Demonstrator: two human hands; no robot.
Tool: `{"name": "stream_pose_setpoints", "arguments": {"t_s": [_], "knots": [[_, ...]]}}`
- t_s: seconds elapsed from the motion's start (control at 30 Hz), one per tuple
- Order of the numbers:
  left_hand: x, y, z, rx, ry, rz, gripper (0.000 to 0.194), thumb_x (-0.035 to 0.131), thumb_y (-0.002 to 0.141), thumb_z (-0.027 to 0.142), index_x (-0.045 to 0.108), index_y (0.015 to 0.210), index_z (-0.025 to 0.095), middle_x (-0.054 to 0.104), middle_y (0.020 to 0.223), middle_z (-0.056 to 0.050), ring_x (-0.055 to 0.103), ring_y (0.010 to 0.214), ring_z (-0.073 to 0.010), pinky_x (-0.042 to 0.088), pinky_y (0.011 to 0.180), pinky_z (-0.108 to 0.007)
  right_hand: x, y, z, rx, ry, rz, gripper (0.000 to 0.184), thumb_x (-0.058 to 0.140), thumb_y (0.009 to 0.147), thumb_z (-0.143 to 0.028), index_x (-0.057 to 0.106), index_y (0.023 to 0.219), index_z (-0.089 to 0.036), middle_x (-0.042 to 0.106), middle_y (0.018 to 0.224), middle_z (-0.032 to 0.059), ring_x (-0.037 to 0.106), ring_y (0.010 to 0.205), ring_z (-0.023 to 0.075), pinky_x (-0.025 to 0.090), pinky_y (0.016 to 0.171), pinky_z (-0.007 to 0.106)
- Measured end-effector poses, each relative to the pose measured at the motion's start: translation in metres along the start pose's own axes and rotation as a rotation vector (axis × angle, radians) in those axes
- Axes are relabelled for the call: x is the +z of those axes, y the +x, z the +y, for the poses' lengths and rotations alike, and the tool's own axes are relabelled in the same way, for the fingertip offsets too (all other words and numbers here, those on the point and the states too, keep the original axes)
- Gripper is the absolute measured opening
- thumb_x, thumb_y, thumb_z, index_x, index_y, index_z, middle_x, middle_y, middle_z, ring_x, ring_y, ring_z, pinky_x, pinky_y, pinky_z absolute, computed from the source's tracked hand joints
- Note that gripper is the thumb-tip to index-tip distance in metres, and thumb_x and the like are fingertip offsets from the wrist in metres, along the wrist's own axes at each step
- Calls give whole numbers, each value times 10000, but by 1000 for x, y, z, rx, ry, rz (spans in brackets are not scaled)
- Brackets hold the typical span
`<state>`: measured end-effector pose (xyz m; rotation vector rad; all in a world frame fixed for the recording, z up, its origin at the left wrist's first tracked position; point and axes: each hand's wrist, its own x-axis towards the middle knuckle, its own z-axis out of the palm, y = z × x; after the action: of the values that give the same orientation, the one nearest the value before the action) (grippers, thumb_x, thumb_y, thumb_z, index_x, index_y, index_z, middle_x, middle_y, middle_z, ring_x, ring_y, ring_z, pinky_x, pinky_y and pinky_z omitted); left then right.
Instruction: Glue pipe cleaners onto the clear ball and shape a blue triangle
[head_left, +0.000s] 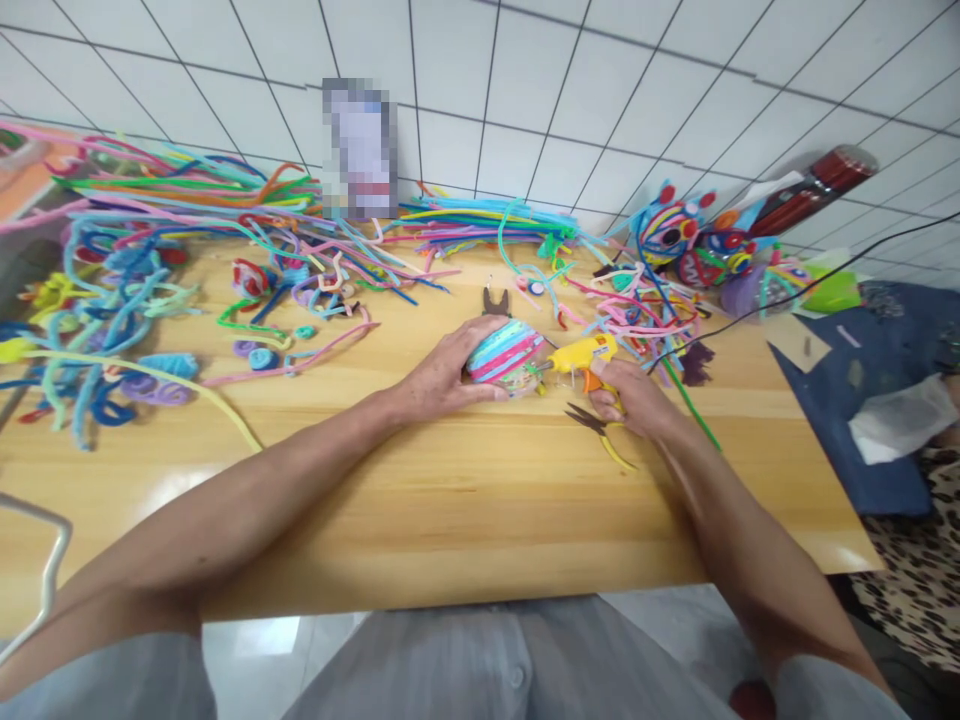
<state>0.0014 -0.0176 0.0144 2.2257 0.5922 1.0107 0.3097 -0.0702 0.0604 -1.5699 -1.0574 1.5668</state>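
Note:
My left hand (469,370) is wrapped around a rounded piece striped in pink, blue and other pipe cleaners (510,352), with a clear, shiny part at its lower right. In my right hand (626,392) is a yellow hot glue gun (583,353), with fingers by its orange trigger. Its nozzle points left and sits close to the clear part; whether it touches I cannot tell. Yellow-handled pliers (600,428) lie just below the glue gun. Behind the striped piece stick up the dark jaws of a second tool (495,300), its handles hidden.
Loose pipe cleaners (120,290) heap up at the left, with more bundles (487,228) along the tiled wall. Colourful finished masks (671,235) and a dark red flask (817,185) stand at the back right. A black cord (787,295) trails from the glue gun.

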Motion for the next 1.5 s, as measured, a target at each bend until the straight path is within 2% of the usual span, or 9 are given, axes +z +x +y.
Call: {"name": "stream_pose_setpoints", "arguments": {"t_s": [0.13, 0.3, 0.63, 0.83, 0.97, 1.1, 1.37, 1.5], "knots": [[-1, 0, 0, -8, -11, -4, 930, 788, 885, 572, 375, 1630, 198, 486, 1618, -242, 473, 1530, -378, 402, 1265, -568, 0, -2, -3, -7, 21, -16, 617, 912, 613, -663, 514, 782, -223, 389, 495, -109, 329, 400, 43, 227, 364, 156], [-2, 3, 3, -80, -15, -10, 927, 767, 887, 612, 385, 1619, 192, 479, 1621, -240, 464, 1534, -380, 391, 1269, -587, -1, -4, -10, -18, 70, -20, 642, 907, 621, -682, 468, 785, -243, 372, 478, -122, 315, 382, 46, 220, 357, 158], [-3, 5, 4, -62, 8, -40, 906, 765, 896, 596, 379, 1611, 194, 482, 1612, -242, 477, 1525, -374, 415, 1252, -584, -2, 2, -2, -9, 13, -13, 597, 898, 639, -653, 543, 837, -216, 422, 521, -101, 361, 398, 58, 194, 369, 171], [-7, 10, 8, -66, 18, -70, 907, 764, 897, 595, 372, 1618, 208, 484, 1613, -234, 476, 1524, -373, 416, 1252, -583, -8, -1, 6, -12, 33, -6, 620, 904, 635, -686, 507, 759, -226, 390, 506, -101, 340, 408, 54, 225, 380, 183], [-12, 16, 15, -87, 35, -112, 881, 746, 907, 609, 391, 1612, 219, 514, 1588, -218, 510, 1493, -364, 441, 1235, -565, -9, -4, 3, -25, 102, 19, 679, 931, 593, -709, 457, 700, -234, 371, 497, -102, 333, 406, 54, 241, 382, 190], [-11, 18, 15, -77, 30, -93, 880, 748, 902, 615, 393, 1611, 233, 535, 1574, -206, 514, 1489, -368, 452, 1220, -567, -6, -8, -2, -57, 99, 32, 688, 932, 605, -714, 447, 656, -229, 370, 492, -92, 336, 409, 55, 254, 385, 205], [-9, 17, 16, -87, 39, -105, 906, 733, 888, 670, 398, 1608, 234, 551, 1559, -208, 529, 1475, -371, 468, 1206, -559, -6, -9, -2, -54, 16, 66, 630, 886, 686, -717, 489, 662, -228, 382, 491, -83, 362, 404, 71, 253, 395, 234], [-9, 17, 17, -91, 35, -109, 905, 738, 885, 666, 391, 1618, 265, 548, 1565, -199, 516, 1487, -381, 460, 1213, -578, -11, -8, 2, -78, -55, 63, 553, 826, 798, -664, 498, 689, -232, 401, 507, -70, 382, 412, 83, 262, 405, 248]]}}
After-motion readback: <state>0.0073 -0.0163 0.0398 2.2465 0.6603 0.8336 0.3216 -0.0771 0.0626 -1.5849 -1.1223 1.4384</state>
